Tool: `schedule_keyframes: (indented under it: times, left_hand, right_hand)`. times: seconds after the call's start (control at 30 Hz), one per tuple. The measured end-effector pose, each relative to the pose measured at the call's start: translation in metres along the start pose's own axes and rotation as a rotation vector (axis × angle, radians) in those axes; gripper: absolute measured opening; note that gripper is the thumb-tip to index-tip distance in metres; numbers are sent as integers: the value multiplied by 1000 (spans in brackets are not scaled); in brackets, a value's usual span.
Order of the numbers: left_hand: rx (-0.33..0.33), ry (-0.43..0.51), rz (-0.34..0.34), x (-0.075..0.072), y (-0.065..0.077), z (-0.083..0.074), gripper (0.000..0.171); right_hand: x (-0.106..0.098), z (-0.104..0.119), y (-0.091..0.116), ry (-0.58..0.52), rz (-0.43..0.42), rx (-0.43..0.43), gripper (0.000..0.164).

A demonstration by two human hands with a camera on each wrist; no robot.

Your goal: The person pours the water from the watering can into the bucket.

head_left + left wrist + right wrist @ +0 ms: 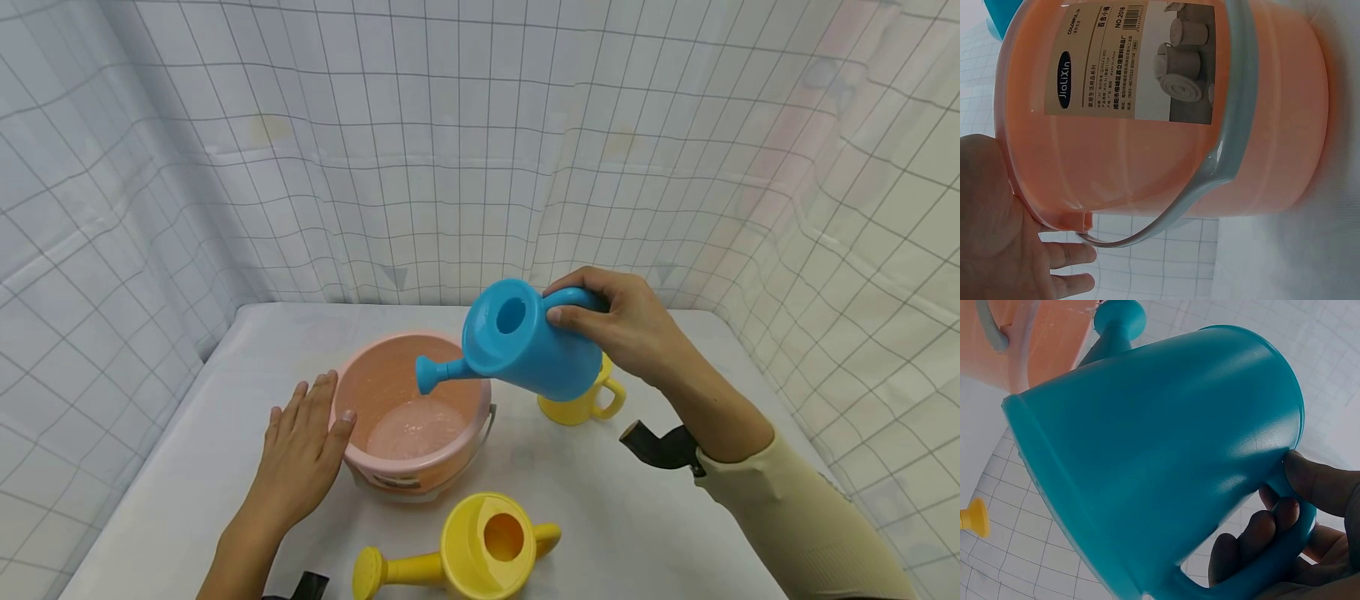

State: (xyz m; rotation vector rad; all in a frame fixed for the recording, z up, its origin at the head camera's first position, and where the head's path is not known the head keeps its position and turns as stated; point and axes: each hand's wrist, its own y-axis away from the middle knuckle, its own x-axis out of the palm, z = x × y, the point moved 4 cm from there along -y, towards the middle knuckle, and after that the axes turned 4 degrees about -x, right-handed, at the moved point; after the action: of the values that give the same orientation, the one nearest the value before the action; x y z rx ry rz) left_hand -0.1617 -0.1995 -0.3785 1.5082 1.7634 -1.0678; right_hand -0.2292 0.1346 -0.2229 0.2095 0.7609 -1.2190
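Note:
In the head view my right hand (628, 321) grips the handle of a blue watering can (551, 358). The can is tilted left, its spout head above the opening of a pink bucket (375, 375). Shallow, rippled water (416, 429) shows at the bucket's bottom. The right wrist view has fingers (1257, 534) curled through the handle loop, with the thumb pressing at its top. Fingers extended, my left hand (300, 450) rests against the bucket's left rim. From the left wrist, the bucket's label (1104, 62) and grey carrying handle (1238, 106) are visible.
A yellow watering can (487, 546) stands at the near edge, spout pointing left. Behind the blue can, a second yellow vessel with a handle (573, 408) is partly hidden. White grid-patterned curtains (420, 167) enclose the white table (637, 508) at the back and sides.

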Motion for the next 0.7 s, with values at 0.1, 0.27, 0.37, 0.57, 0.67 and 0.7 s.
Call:
schedule_keyframes:
  times: [0.1,0.27,0.37,0.57,0.67,0.7]
  left_hand:
    - [0,2,-1,0,0,0,63]
    - [-1,1,-1,0,0,0,63]
    - [0,3,0,0,0,0,63]
    - [1,5,4,0,0,0,63]
    - [-1,8,9,0,0,0,63]
    - [-3,8,10,0,0,0,63]
  right_hand:
    - [0,0,0,-3,1,1,28]
    - [0,0,0,-7,2,0,27]
    - [0,0,0,-6,1,-3,27]
    - [1,0,0,-8,0,-5,27]
    - [1,0,-1,-6,1,-6,27]
    - [1,0,-1,-5,1,-7,27]
